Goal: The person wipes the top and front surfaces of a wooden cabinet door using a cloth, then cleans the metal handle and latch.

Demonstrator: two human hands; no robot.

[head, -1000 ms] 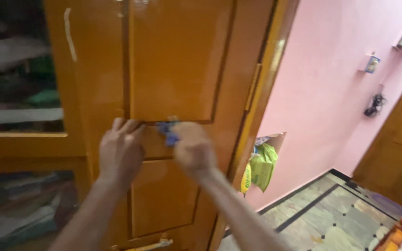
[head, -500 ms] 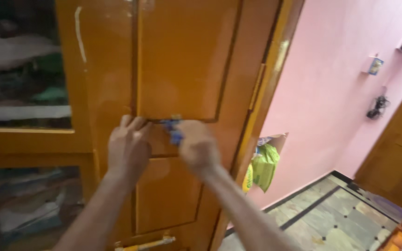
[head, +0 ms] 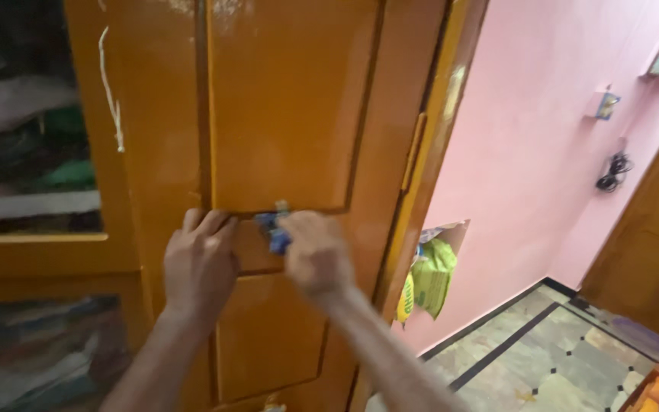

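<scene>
An orange wooden cupboard door (head: pixel 284 107) fills the middle of the view. My left hand (head: pixel 198 263) lies flat against its middle rail with fingers spread. My right hand (head: pixel 316 252) is closed around a small blue object (head: pixel 274 229) held at the door, close to the left hand's fingertips. What the blue object is cannot be made out; it may be a key with a tag.
Left of the door, open shelves (head: pixel 28 191) hold folded clothes. A pink wall (head: pixel 543 152) on the right has a niche holding a green and yellow bag (head: pixel 427 276). Tiled floor (head: pixel 543 358) lies below; another wooden door (head: pixel 650 259) is at far right.
Both hands stay on the door's middle rail with the blue object. The view has shifted slightly and the hands sit a little lower in it.
</scene>
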